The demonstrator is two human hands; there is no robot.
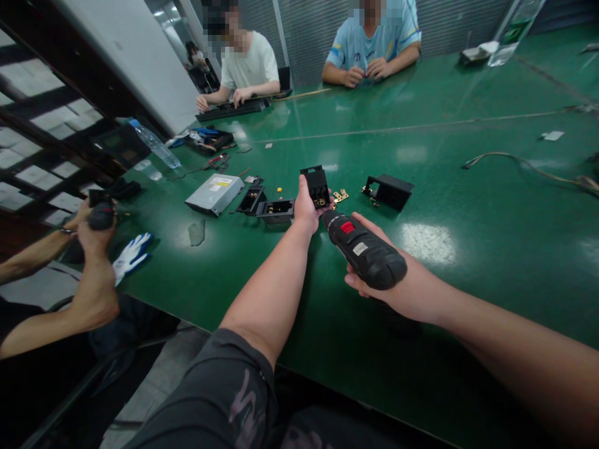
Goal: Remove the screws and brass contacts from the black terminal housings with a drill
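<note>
My left hand (306, 209) grips a black plastic housing (316, 182) with slots and brass-coloured contacts, held up over the green table. In my right hand (397, 293) is a black cordless drill (365, 249) with a red switch on top. Its front end points at the lower edge of the housing; whether the tip touches is hidden. Brass-coloured plates (341, 197) lie just beyond the drill's nose. Another black housing (390, 190) rests to the right, and two open black housings (277, 211) sit left of my left hand.
A silver disc drive (215, 193) and a blue-white glove (133, 254) lie to the left. Farther back are a tool pouch (210, 138) and a plastic bottle (156, 144). At far left, a co-worker's hands (91, 218) hold another drill. Two people sit opposite. A cable (524, 162) lies right.
</note>
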